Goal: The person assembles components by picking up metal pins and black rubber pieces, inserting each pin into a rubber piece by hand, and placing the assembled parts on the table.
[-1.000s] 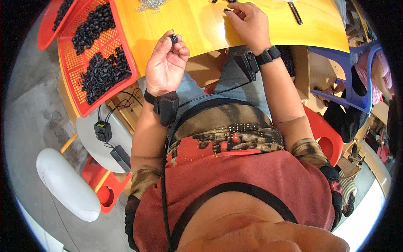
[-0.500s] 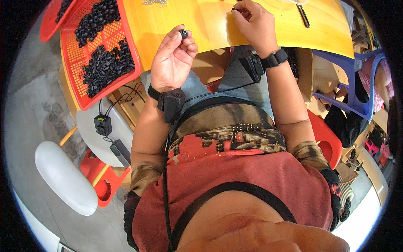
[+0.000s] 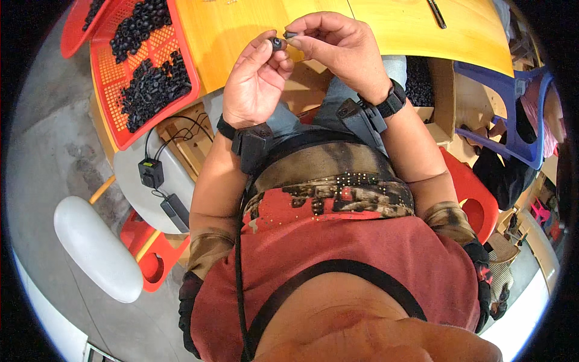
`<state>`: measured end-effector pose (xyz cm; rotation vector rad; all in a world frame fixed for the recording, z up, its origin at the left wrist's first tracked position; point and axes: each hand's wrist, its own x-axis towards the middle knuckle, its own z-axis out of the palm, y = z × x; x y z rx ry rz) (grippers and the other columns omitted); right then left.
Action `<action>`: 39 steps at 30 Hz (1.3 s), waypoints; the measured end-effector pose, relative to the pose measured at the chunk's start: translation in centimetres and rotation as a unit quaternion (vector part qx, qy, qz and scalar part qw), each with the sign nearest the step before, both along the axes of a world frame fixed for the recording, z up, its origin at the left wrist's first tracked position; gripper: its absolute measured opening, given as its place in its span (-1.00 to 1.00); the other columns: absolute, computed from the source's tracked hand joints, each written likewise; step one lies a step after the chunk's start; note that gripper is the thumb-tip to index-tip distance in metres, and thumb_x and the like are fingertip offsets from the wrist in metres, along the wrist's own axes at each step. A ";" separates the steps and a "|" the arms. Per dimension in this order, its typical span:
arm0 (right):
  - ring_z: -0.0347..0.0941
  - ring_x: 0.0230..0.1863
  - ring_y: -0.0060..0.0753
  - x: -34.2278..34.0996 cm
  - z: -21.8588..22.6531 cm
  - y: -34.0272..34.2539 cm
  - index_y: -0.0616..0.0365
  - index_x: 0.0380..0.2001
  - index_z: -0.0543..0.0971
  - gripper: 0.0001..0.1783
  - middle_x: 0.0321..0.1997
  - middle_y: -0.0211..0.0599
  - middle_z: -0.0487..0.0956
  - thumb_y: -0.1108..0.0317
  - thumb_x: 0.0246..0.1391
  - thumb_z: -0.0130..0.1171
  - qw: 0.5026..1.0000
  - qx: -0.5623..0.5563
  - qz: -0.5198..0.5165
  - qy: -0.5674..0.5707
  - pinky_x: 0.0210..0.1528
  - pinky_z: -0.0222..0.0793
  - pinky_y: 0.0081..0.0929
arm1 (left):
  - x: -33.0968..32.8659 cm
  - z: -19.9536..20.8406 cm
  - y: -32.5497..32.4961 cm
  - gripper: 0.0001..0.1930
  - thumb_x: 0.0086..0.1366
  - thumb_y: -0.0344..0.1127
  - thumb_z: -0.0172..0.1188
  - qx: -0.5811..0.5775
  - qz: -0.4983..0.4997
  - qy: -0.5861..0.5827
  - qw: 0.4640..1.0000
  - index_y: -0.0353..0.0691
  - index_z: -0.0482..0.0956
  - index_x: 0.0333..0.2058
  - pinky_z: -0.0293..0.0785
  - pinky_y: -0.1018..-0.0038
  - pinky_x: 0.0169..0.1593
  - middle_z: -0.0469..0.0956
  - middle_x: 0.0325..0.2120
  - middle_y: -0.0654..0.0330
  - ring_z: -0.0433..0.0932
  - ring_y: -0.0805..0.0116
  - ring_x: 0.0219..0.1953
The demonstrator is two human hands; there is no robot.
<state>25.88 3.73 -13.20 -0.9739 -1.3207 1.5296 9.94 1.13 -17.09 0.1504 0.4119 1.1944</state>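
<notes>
Between the thumb and fingers of my left hand (image 3: 256,84) is a small round black part (image 3: 277,44) with a hole in its end. My right hand (image 3: 341,51) pinches a smaller dark piece (image 3: 291,35) by thumb and forefinger. That piece sits right beside the round part; whether the two touch is too small to tell. Both hands are raised over the near edge of the yellow table (image 3: 223,27). A red plastic basket (image 3: 196,90) to the left holds round black parts (image 3: 142,27) at its far end and small black pieces (image 3: 154,87) nearer me.
A black pen-like tool (image 3: 436,13) lies on the table at the far right. Below the table stands a cardboard box (image 3: 445,99) of dark pieces. A blue plastic stool (image 3: 512,145) is at the right. Black cabled boxes (image 3: 151,174) rest on a grey seat (image 3: 129,181).
My right hand has come left and nearer from over the table, bringing its dark piece up to the round part. My left hand has shifted slightly right.
</notes>
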 end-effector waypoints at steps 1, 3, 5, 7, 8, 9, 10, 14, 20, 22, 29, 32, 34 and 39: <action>0.42 -0.37 -0.70 0.1 -0.2 -0.1 0.25 -0.29 0.53 -0.81 -0.38 -0.43 0.53 0.48 -0.04 0.14 1.000 0.022 -0.005 -0.022 -0.33 0.36 -0.77 | 0.1 0.1 0.0 -0.81 0.20 -0.42 0.01 -0.006 -0.001 0.010 1.000 -0.28 0.44 -0.19 0.39 0.52 -0.19 0.49 -0.41 0.22 0.45 0.45 -0.36; 0.42 -0.38 -0.70 0.2 -0.3 -0.3 0.24 -0.29 0.53 -0.81 -0.38 -0.43 0.53 0.48 -0.04 0.14 0.998 0.044 -0.009 -0.043 -0.33 0.36 -0.76 | 0.2 0.2 -0.1 -0.80 0.20 -0.42 0.01 -0.011 -0.002 0.020 1.000 -0.28 0.44 -0.19 0.40 0.52 -0.20 0.49 -0.41 0.23 0.45 0.46 -0.36; 0.43 -0.39 -0.66 0.3 0.0 -0.3 0.22 -0.32 0.55 -0.83 -0.40 -0.41 0.54 0.50 -0.07 0.15 0.968 0.172 -0.021 -0.180 -0.33 0.37 -0.72 | 0.1 0.2 -0.2 -0.80 0.20 -0.42 0.02 -0.008 -0.008 0.029 1.000 -0.28 0.45 -0.19 0.41 0.53 -0.21 0.49 -0.42 0.24 0.45 0.47 -0.36; 0.44 -0.40 -0.62 0.3 0.3 -0.3 0.22 -0.35 0.56 -0.83 -0.41 -0.37 0.53 0.51 -0.10 0.17 0.958 0.206 -0.022 -0.196 -0.34 0.37 -0.70 | 0.2 0.3 -0.2 -0.80 0.20 -0.42 0.03 -0.004 -0.010 0.035 0.999 -0.28 0.45 -0.19 0.41 0.53 -0.22 0.50 -0.42 0.24 0.46 0.47 -0.36; 0.45 -0.40 -0.58 0.4 0.3 -0.3 0.21 -0.37 0.57 -0.84 -0.42 -0.34 0.53 0.51 -0.13 0.18 0.947 0.241 -0.024 -0.213 -0.35 0.37 -0.67 | 0.3 0.3 -0.2 -0.80 0.20 -0.41 0.03 0.000 -0.014 0.040 0.999 -0.28 0.46 -0.19 0.41 0.53 -0.22 0.50 -0.42 0.24 0.46 0.47 -0.36; 0.45 -0.40 -0.58 0.4 0.3 -0.3 0.21 -0.37 0.57 -0.84 -0.42 -0.34 0.53 0.51 -0.13 0.18 0.947 0.240 -0.023 -0.212 -0.35 0.37 -0.67 | 0.3 0.3 -0.2 -0.80 0.20 -0.41 0.03 0.000 -0.014 0.040 0.999 -0.28 0.46 -0.19 0.41 0.53 -0.22 0.50 -0.42 0.24 0.46 0.47 -0.36; 0.46 -0.40 -0.53 0.4 0.3 -0.3 0.21 -0.38 0.57 -0.84 -0.43 -0.32 0.53 0.52 -0.14 0.18 0.943 0.252 -0.026 -0.216 -0.35 0.37 -0.65 | 0.3 0.3 -0.3 -0.80 0.20 -0.41 0.03 0.001 -0.013 0.051 0.999 -0.28 0.46 -0.19 0.41 0.54 -0.22 0.50 -0.41 0.23 0.46 0.47 -0.36; 0.47 -0.42 -0.44 0.5 0.1 0.0 0.21 -0.40 0.57 -0.83 -0.44 -0.29 0.52 0.54 -0.17 0.17 0.887 0.383 -0.041 -0.253 -0.36 0.39 -0.61 | 0.3 0.2 -0.3 -0.80 0.20 -0.42 0.03 0.013 -0.015 0.080 0.997 -0.29 0.45 -0.19 0.41 0.55 -0.23 0.51 -0.39 0.22 0.47 0.47 -0.35; 0.47 -0.40 -0.44 0.2 1.3 0.0 0.21 -0.41 0.57 -0.85 -0.42 -0.29 0.52 0.53 -0.16 0.17 0.924 0.315 -0.006 -0.217 -0.36 0.38 -0.61 | 0.5 0.3 -0.5 -0.80 0.19 -0.44 0.04 0.027 -0.001 0.122 0.992 -0.30 0.45 -0.19 0.42 0.55 -0.24 0.51 -0.38 0.22 0.48 0.47 -0.35; 0.47 -0.39 -0.51 0.5 1.2 -0.1 0.22 -0.39 0.57 -0.85 -0.41 -0.32 0.53 0.53 -0.14 0.17 0.938 0.272 0.001 -0.215 -0.35 0.38 -0.63 | 0.5 0.4 -0.5 -0.80 0.18 -0.44 0.05 0.028 0.000 0.126 0.992 -0.31 0.45 -0.20 0.42 0.55 -0.24 0.51 -0.38 0.22 0.48 0.47 -0.35; 0.43 -0.35 -0.70 0.5 0.2 -0.4 0.26 -0.32 0.53 -0.83 -0.36 -0.44 0.53 0.52 -0.06 0.14 0.991 0.070 -0.002 -0.112 -0.28 0.38 -0.74 | 0.3 0.3 -0.5 -0.79 0.18 -0.44 0.05 0.058 0.003 0.166 0.984 -0.30 0.43 -0.18 0.39 0.49 -0.17 0.50 -0.35 0.22 0.48 0.47 -0.33; 0.44 -0.34 -0.69 0.7 0.1 -0.3 0.27 -0.31 0.53 -0.83 -0.37 -0.43 0.53 0.52 -0.05 0.14 0.988 0.086 0.006 -0.130 -0.28 0.38 -0.74 | 0.3 0.3 -0.5 -0.79 0.18 -0.44 0.06 0.055 0.000 0.164 0.985 -0.30 0.43 -0.18 0.39 0.49 -0.17 0.50 -0.36 0.22 0.48 0.46 -0.34; 0.44 -0.34 -0.69 0.9 0.0 -0.3 0.27 -0.31 0.52 -0.83 -0.37 -0.43 0.54 0.52 -0.05 0.14 0.989 0.073 0.011 -0.125 -0.27 0.38 -0.74 | 0.3 0.3 -0.5 -0.79 0.18 -0.44 0.07 0.052 -0.001 0.158 0.986 -0.30 0.44 -0.18 0.39 0.49 -0.18 0.50 -0.36 0.22 0.47 0.46 -0.35; 0.44 -0.34 -0.69 0.9 -0.2 -0.3 0.28 -0.32 0.51 -0.83 -0.37 -0.42 0.53 0.52 -0.06 0.14 0.995 0.041 0.026 -0.086 -0.27 0.37 -0.75 | 0.2 0.4 -0.5 -0.79 0.17 -0.44 0.08 0.048 -0.005 0.146 0.988 -0.29 0.45 -0.19 0.38 0.51 -0.19 0.50 -0.38 0.23 0.46 0.48 -0.36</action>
